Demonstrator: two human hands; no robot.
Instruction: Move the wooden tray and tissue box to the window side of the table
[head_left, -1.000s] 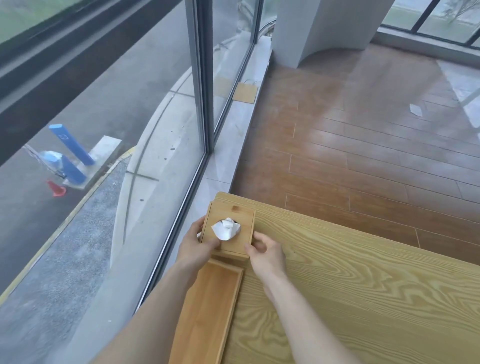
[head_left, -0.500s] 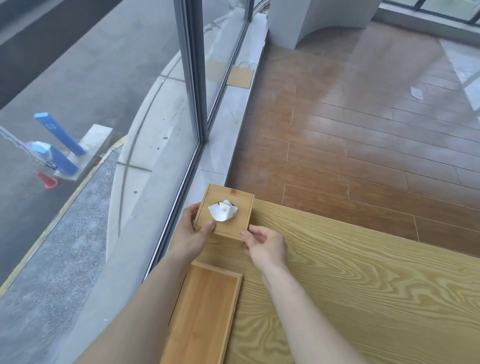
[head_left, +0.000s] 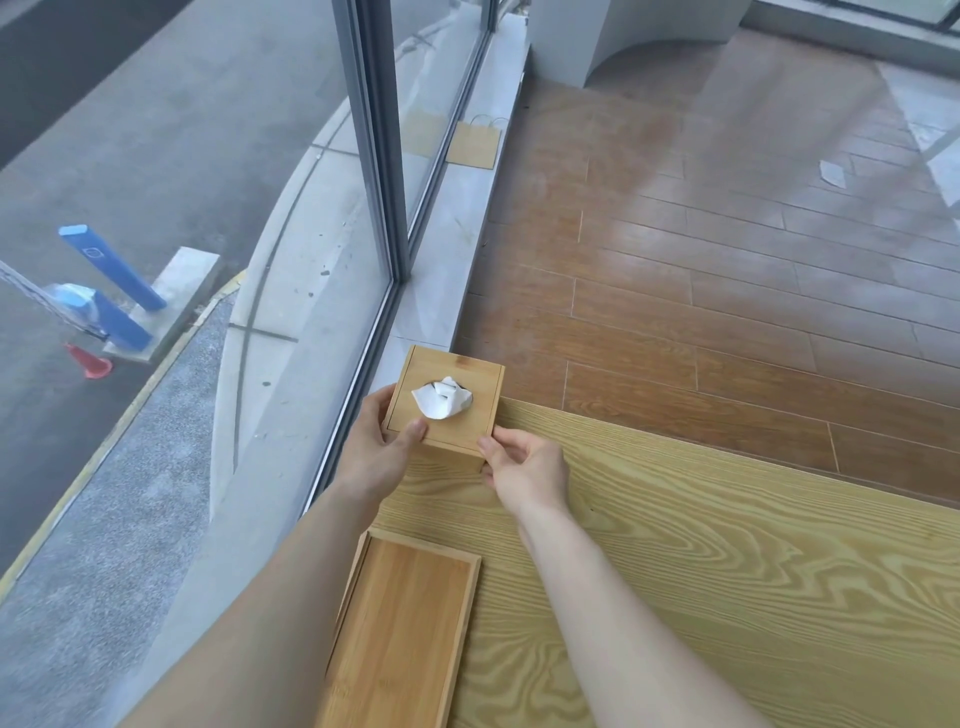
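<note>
A square wooden tissue box (head_left: 467, 423) with white tissue poking from its top sits at the table's far corner beside the window. My left hand (head_left: 378, 451) grips its left side, thumb on the lid. On the box's near right corner my right hand (head_left: 524, 467) pinches it with the fingertips. The long wooden tray (head_left: 402, 629) lies flat on the table (head_left: 727, 571) nearer to me, along the window-side edge, apart from the box and untouched.
A floor-to-ceiling window (head_left: 374, 156) with a metal frame runs along the table's left edge. A brown paper bag (head_left: 474, 145) stands on the sill farther back. Wooden flooring lies beyond the table's far edge.
The tissue box has moved away from the tray toward the table's far corner, with both hands still on it. A gap now separates box and tray.
</note>
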